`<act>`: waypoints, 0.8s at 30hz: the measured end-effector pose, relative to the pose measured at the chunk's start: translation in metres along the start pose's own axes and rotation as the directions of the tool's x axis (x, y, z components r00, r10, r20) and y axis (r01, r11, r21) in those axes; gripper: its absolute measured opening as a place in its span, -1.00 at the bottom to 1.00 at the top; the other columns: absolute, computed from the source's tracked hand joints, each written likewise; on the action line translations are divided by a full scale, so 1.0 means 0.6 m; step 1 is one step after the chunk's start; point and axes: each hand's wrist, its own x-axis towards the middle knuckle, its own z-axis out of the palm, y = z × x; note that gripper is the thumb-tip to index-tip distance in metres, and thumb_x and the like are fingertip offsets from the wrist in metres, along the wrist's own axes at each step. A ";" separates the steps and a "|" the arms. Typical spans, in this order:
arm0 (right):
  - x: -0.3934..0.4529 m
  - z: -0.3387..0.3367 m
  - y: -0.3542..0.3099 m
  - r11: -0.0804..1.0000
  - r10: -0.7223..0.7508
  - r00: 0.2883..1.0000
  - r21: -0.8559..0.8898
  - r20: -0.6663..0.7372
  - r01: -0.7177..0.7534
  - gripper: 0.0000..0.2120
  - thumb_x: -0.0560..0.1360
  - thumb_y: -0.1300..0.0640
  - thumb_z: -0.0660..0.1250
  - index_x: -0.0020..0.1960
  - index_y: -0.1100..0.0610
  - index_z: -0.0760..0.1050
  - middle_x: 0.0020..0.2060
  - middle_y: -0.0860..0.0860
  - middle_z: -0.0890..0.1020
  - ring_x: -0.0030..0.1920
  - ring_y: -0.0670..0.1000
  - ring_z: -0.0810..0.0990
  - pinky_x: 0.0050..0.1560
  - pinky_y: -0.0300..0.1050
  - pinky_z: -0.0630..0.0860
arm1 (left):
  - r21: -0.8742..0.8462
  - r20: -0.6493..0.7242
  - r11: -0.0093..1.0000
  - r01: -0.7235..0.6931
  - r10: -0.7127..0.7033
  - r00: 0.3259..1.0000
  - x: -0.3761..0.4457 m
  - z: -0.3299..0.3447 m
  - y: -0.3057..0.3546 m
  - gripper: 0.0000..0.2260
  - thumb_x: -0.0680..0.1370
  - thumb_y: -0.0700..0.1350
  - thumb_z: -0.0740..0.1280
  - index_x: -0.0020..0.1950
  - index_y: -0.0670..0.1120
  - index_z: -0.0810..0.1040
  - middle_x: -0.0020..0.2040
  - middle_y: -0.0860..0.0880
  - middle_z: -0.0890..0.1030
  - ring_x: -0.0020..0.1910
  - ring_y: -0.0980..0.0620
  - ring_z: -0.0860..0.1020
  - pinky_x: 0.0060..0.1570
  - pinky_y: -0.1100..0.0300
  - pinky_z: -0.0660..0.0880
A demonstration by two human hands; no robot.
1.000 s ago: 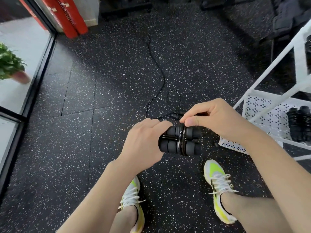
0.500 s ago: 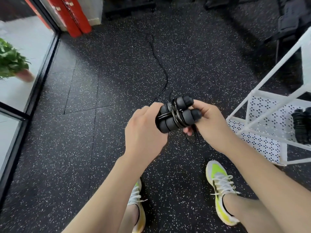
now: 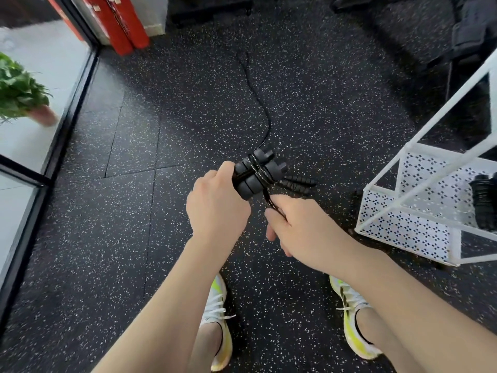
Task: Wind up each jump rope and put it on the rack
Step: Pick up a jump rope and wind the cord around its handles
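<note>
The left hand (image 3: 217,203) is wrapped around the near end of the two black jump rope handles (image 3: 255,175), held side by side with cord looped across their middle. Just below and to its right, the right hand (image 3: 298,230) pinches the loose cord (image 3: 269,201) hanging off that bundle, fingers curled in on it. Beyond the handles, another rope (image 3: 265,114) trails away over the speckled floor (image 3: 134,238), its ribbed grips lying just past them. Off to the right hand's side stands the white rack (image 3: 403,222), a dark wound bundle (image 3: 484,203) already in its perforated basket.
</note>
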 end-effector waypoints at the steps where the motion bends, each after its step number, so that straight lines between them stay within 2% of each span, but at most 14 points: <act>1: -0.003 0.000 -0.004 1.000 0.004 1.000 -0.022 -0.002 -0.004 -0.75 0.69 0.04 0.15 -0.12 0.08 0.46 -0.49 -0.25 0.58 -0.55 -0.16 0.48 -0.37 -0.19 0.47 | 0.007 0.008 1.000 -0.001 0.001 1.000 0.000 0.001 -0.002 -0.76 0.45 -0.17 0.37 0.08 0.03 0.44 -0.12 0.03 0.51 -0.13 -0.13 0.47 -0.20 0.06 0.34; 5: -0.008 -0.008 -0.014 0.997 -0.016 0.999 -0.079 -0.032 0.014 -0.75 0.63 0.02 0.18 -0.11 0.14 0.48 -0.34 -0.02 0.66 -0.42 0.02 0.62 -0.28 0.05 0.59 | 0.028 0.016 0.999 -0.028 0.027 1.000 -0.002 0.001 -0.007 -0.77 0.44 -0.19 0.36 0.04 0.01 0.43 -0.14 0.02 0.49 -0.14 -0.12 0.43 -0.21 0.05 0.32; 7: -0.009 -0.015 -0.015 0.991 -0.040 0.998 -0.127 -0.045 0.034 -0.79 0.60 0.04 0.20 -0.12 0.14 0.48 -0.32 0.02 0.66 -0.45 0.03 0.57 -0.33 0.03 0.56 | 0.052 0.027 0.997 -0.054 0.053 0.998 -0.004 0.001 -0.010 -0.74 0.43 -0.19 0.38 0.05 0.02 0.43 -0.15 0.04 0.46 -0.14 -0.10 0.40 -0.20 0.06 0.30; 10: -0.013 -0.023 -0.018 0.986 -0.076 0.996 -0.150 -0.051 0.067 -0.87 0.59 0.10 0.23 -0.03 0.11 0.52 -0.25 0.03 0.69 -0.52 -0.08 0.41 -0.35 0.02 0.51 | 0.094 0.053 0.991 -0.100 0.095 0.994 -0.005 0.002 -0.015 -0.72 0.43 -0.18 0.41 0.07 0.01 0.44 -0.16 0.05 0.41 -0.14 -0.08 0.36 -0.19 0.07 0.28; 13: -0.014 -0.030 -0.018 0.984 -0.109 0.991 -0.148 -0.074 0.097 -0.82 0.63 0.11 0.26 0.19 0.02 0.55 -0.12 -0.03 0.71 -0.38 -0.11 0.59 -0.24 -0.01 0.59 | 0.133 0.103 0.975 -0.180 0.167 0.981 -0.008 0.005 -0.016 -0.70 0.45 -0.14 0.41 0.14 0.00 0.47 -0.12 0.05 0.42 -0.12 -0.08 0.36 -0.15 0.07 0.27; 15: -0.010 -0.036 -0.016 0.979 -0.128 0.988 -0.173 -0.091 0.111 -0.79 0.64 0.10 0.26 0.24 -0.03 0.55 -0.11 -0.07 0.69 -0.29 -0.09 0.62 -0.15 0.01 0.60 | 0.166 0.138 0.957 -0.240 0.218 0.966 -0.011 0.008 -0.012 -0.69 0.46 -0.12 0.42 0.17 0.01 0.46 -0.07 0.02 0.47 -0.06 -0.12 0.45 -0.14 0.07 0.27; 17: -0.004 -0.042 -0.010 0.973 -0.150 0.982 -0.191 -0.114 0.126 -0.84 0.64 0.07 0.28 0.20 -0.06 0.55 -0.14 -0.09 0.68 -0.30 -0.13 0.60 -0.15 -0.01 0.59 | 0.182 0.154 0.939 -0.292 0.266 0.952 -0.015 0.011 -0.009 -0.70 0.47 -0.07 0.42 0.17 0.03 0.46 -0.04 0.02 0.51 0.00 -0.12 0.49 -0.13 0.06 0.28; 20: 0.002 -0.058 0.000 0.966 -0.190 0.968 -0.208 -0.164 0.154 -0.92 0.59 0.00 0.38 0.08 -0.10 0.59 -0.26 -0.17 0.64 -0.30 -0.22 0.58 -0.27 -0.26 0.50 | 0.184 0.178 0.907 -0.380 0.349 0.920 -0.021 0.017 -0.002 -0.71 0.48 -0.08 0.38 0.18 0.06 0.45 -0.04 0.04 0.50 0.03 -0.10 0.49 -0.11 0.07 0.24; 21: 0.004 -0.064 0.002 0.963 -0.198 0.964 -0.218 -0.177 0.158 -0.93 0.56 -0.03 0.41 0.04 -0.12 0.62 -0.30 -0.20 0.62 -0.29 -0.25 0.56 -0.28 -0.28 0.46 | 0.177 0.185 0.895 -0.409 0.377 0.907 -0.024 0.019 0.000 -0.71 0.49 -0.09 0.36 0.19 0.08 0.45 -0.03 0.05 0.51 0.04 -0.10 0.49 -0.10 0.07 0.23; 22: 0.006 -0.071 0.006 0.963 -0.196 0.962 -0.224 -0.187 0.153 -0.94 0.52 -0.06 0.45 -0.01 -0.13 0.64 -0.31 -0.21 0.60 -0.28 -0.24 0.56 -0.27 -0.28 0.43 | 0.171 0.190 0.883 -0.437 0.406 0.894 -0.027 0.021 0.003 -0.71 0.51 -0.09 0.35 0.21 0.09 0.46 -0.03 0.05 0.51 0.05 -0.09 0.49 -0.09 0.08 0.22; 24: 0.012 -0.085 0.016 0.967 -0.174 0.965 -0.219 -0.197 0.129 -0.90 0.44 -0.10 0.51 -0.07 -0.17 0.65 -0.25 -0.22 0.62 -0.21 -0.21 0.55 -0.15 -0.10 0.50 | 0.162 0.194 0.856 -0.492 0.461 0.866 -0.032 0.026 0.006 -0.69 0.51 -0.10 0.34 0.24 0.11 0.47 -0.02 0.05 0.52 0.06 -0.07 0.49 -0.08 0.08 0.23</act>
